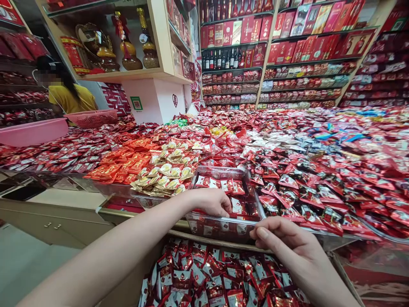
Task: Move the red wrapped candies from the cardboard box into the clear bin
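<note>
Head view: clear bin (209, 228) at candy counter's front edge; far row of red packets (226, 186) inside runs left-right. Loose packets (198, 277) below, stocked shelves (236, 42) behind. Left hand (212, 201) in bin, fingers curled onto packets; grip unclear. Right hand (284, 238) half-curled, fingertips at near-right corner.

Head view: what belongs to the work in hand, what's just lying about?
In use:
- left hand, in clear bin
- right hand, at its corner
- red-and-white packets inside
- similar packets below, probably

Lying about:
- orange packets
- gold packets
- pink basket
</note>
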### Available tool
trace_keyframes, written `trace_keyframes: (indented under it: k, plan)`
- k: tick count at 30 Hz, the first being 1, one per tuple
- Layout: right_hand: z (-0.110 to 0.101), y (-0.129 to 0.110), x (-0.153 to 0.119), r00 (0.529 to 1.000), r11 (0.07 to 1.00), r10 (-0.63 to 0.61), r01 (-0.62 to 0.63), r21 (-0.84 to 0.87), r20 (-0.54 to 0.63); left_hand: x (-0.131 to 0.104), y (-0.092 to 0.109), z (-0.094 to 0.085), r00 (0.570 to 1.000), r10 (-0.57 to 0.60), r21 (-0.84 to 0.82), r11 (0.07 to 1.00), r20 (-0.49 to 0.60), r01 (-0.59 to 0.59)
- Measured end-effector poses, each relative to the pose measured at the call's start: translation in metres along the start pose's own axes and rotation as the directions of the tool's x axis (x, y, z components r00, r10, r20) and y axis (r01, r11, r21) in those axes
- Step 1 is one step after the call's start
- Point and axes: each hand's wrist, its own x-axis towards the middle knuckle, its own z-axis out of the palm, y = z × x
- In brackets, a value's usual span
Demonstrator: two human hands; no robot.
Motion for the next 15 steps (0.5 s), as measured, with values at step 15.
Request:
trace_keyframes:
  k: [15]
  plan:
    - [0.006, 0.006, -0.001, 0.997, 0.998, -0.013, 0.018, -0.067, 0.070, 0.011, -0.004, 0.005, 0.999, 0.003, 0.001, 1.000, 0.039, -0.003]
